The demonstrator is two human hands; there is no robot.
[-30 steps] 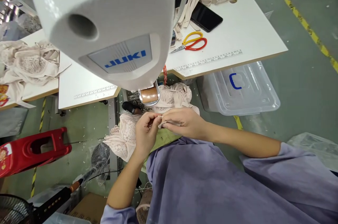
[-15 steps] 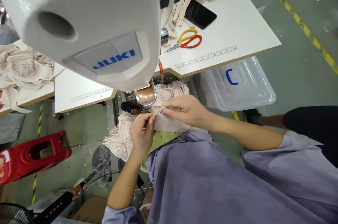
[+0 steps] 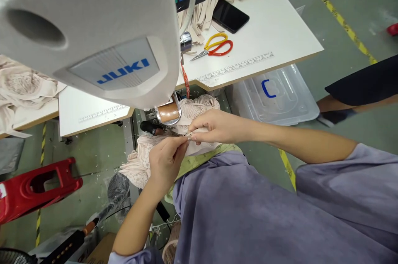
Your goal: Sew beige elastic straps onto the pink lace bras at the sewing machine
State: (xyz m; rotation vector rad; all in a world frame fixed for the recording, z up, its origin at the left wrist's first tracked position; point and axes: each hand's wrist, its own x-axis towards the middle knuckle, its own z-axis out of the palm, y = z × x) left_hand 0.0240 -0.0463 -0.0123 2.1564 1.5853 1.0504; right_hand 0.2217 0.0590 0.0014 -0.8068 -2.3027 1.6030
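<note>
My left hand (image 3: 163,161) is closed, thumb and forefinger pinching an edge of a beige lace bra (image 3: 139,157). Close against it, my right hand (image 3: 215,126) pinches the same edge, so the fingertips of both hands nearly meet. The small piece between the fingertips is mostly hidden. Lace cups spread over my lap and up under the sewing machine head (image 3: 102,19), on both sides of my hands. A light green cloth (image 3: 199,159) lies beneath the bra, over my purple clothing.
On the white table (image 3: 258,40) are scissors (image 3: 214,47), a phone (image 3: 230,15) and beige strips (image 3: 202,11). A lidded plastic box (image 3: 280,98) stands below. Left are lace pieces (image 3: 25,85) and a red stool (image 3: 40,187). Another person's leg (image 3: 363,85) shows at right.
My hands have come closer together, the left moving toward the right fingertips. The view has shifted slightly, and the other person's leg has moved up and away at the right.
</note>
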